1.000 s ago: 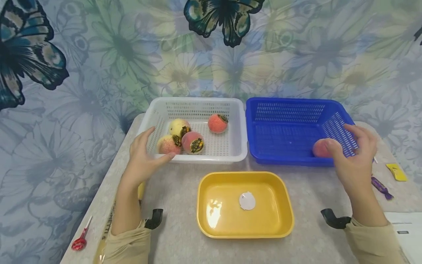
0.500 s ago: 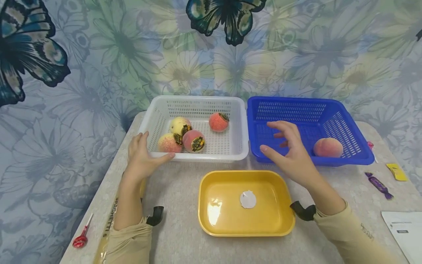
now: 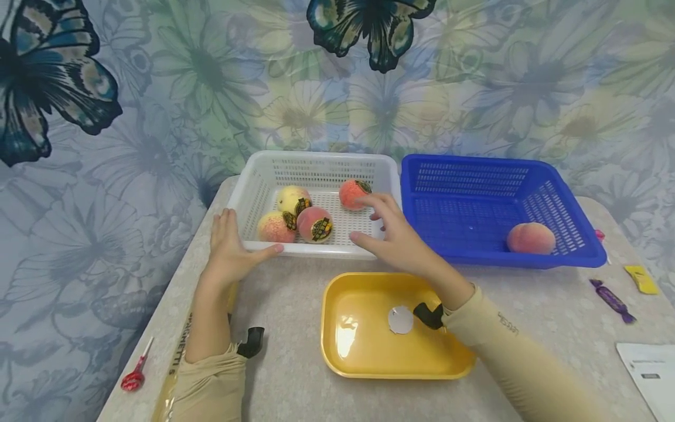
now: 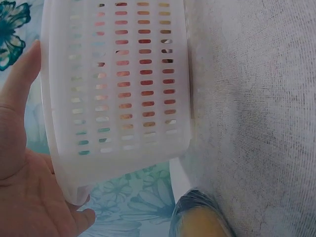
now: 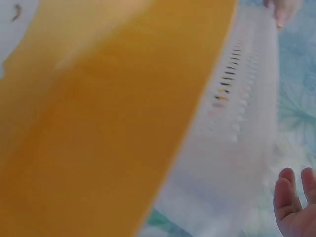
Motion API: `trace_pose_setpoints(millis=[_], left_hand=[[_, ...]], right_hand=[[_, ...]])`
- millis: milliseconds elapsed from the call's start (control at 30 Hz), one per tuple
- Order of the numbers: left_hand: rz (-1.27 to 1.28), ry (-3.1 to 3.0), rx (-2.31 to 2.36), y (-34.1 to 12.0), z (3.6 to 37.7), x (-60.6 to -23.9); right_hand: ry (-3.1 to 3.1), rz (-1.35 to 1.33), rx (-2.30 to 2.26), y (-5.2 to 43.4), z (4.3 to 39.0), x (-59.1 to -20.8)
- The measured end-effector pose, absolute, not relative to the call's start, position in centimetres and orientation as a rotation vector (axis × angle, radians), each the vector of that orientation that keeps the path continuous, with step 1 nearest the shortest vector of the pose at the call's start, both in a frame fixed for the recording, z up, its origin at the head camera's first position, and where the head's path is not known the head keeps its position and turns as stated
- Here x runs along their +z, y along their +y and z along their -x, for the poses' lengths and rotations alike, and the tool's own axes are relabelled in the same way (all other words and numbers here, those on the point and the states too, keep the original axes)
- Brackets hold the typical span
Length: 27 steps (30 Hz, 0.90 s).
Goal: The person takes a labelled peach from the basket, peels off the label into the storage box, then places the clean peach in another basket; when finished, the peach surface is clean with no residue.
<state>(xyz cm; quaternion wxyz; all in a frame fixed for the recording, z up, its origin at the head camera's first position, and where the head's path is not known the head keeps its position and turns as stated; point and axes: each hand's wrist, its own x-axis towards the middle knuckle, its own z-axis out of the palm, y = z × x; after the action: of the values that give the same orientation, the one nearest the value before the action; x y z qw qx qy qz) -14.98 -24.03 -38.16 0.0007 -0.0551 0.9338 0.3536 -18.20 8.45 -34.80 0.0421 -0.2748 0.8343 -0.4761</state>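
Seen from above, at centre frame: a white basket [image 3: 316, 176] on a pale speckled surface [image 3: 295, 387], with four peaches inside. Three peaches clustered at its left: a yellowish one [image 3: 292, 199] at the back, a pink one [image 3: 275, 227] in front left, a red one with a dark sticker [image 3: 314, 224] beside it. A fourth, reddish peach [image 3: 352, 194] alone toward the basket's right rear.

Left hand [image 3: 228, 249] resting against the basket's front left corner, fingers straight along the outer wall, thumb laid along the front rim; holding nothing else. Right hand [image 3: 392, 234] spread open over the right side of the basket, fingers relaxed and apart, fingertips just beside the reddish peach; contact with it cannot be told.

To the right of centre: a blue basket [image 3: 474, 176] just beside the white one, holding a single peach [image 3: 531, 238] near its right wall. Lower centre: a yellow tray [image 3: 348, 357] with a small white disc [image 3: 401, 320] in it, partly under the right forearm. Lower left: a red lollipop [image 3: 132, 380]. Right edge: a purple wrapped sweet [image 3: 612, 300] and a yellow wrapper [image 3: 640, 279].
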Motion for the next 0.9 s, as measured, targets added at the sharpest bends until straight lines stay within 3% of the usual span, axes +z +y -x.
trace_pose_setpoints(millis=[533,900], left_hand=[[0.175,2.954,1.063,-24.1,15.0,-38.2],[0.18,2.963,1.055,-24.4,14.9,-38.4]], right_hand=[[2.483,0.778,-1.162,3.2,23.2,-37.9],[2.476,0.926,-0.828,1.2,25.0,-38.0]])
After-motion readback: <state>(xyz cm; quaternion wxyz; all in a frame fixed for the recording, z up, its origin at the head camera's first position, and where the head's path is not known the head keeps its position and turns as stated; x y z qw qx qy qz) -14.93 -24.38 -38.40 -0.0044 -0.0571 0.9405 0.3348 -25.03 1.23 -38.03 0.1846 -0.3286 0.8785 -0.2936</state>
